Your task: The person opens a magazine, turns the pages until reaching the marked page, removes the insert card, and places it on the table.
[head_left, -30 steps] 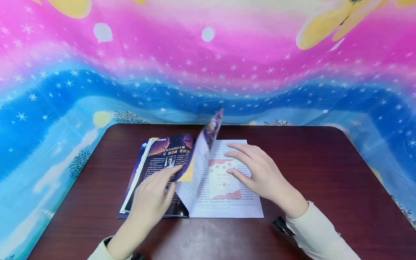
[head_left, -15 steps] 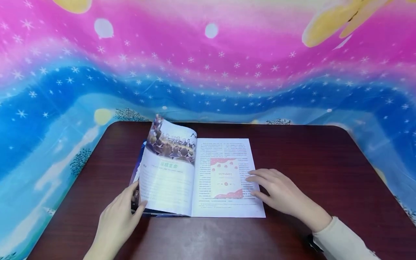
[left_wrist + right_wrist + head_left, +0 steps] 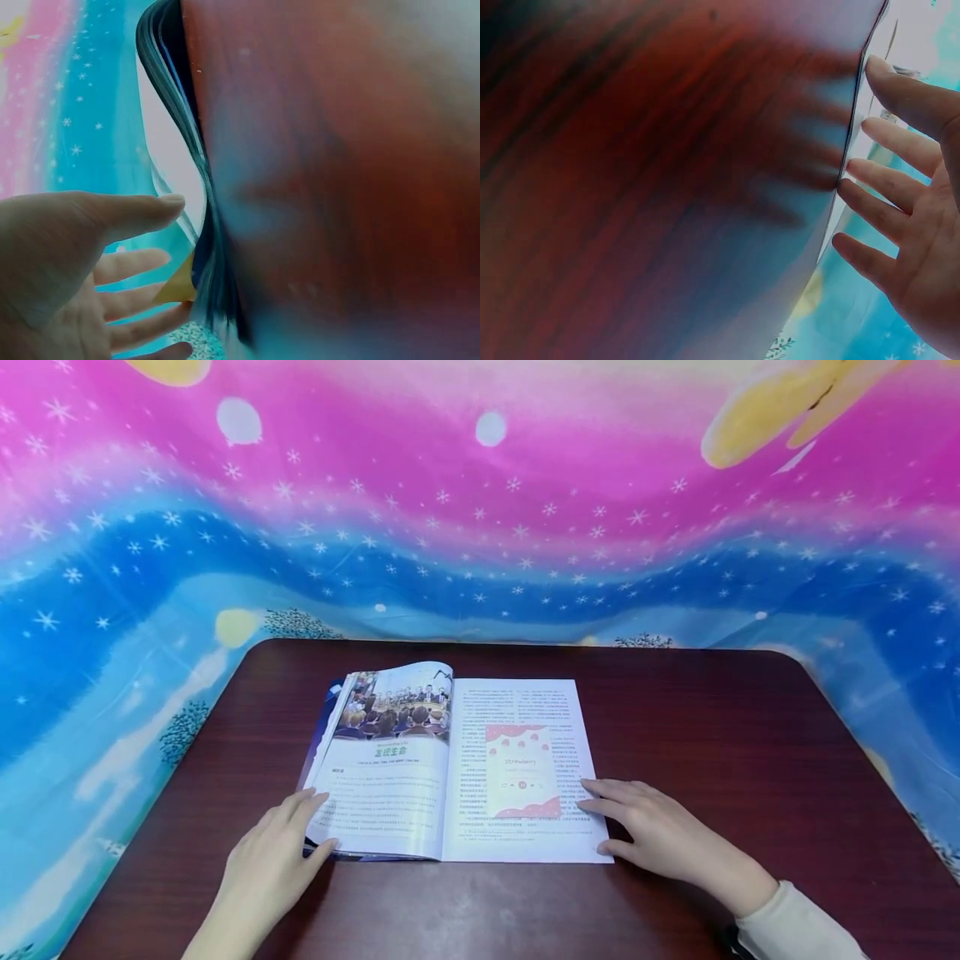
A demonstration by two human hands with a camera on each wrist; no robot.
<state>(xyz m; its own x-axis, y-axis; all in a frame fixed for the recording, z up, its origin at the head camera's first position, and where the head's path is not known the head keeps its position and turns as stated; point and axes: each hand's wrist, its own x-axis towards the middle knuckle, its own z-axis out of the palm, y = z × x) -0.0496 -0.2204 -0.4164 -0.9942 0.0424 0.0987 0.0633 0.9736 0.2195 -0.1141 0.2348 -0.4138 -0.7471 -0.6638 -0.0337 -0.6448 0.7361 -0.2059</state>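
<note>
An open magazine (image 3: pixel 390 806) lies on the brown table, its left page showing a picture of a seated crowd above text. On the right page sits a pink and white card (image 3: pixel 522 768) with strawberry drawings. My left hand (image 3: pixel 264 856) rests at the lower left edge of the pages, thumb and fingers extended. In the left wrist view, the thumb of the left hand (image 3: pixel 79 270) is beside the stacked page edges (image 3: pixel 191 135). My right hand (image 3: pixel 671 831) touches the right page's outer edge with its fingertips; the right wrist view shows that hand (image 3: pixel 907 202) with fingers spread.
The dark wooden table (image 3: pixel 750 735) extends on both sides of the magazine, with rounded far corners. A pink and blue cloth (image 3: pixel 480 527) with snowflakes hangs behind and beside it.
A raised leaf has swung from the middle to the left and now lies down, showing the crowd picture. My left hand moved left and down; my right hand moved right and down to the page edge.
</note>
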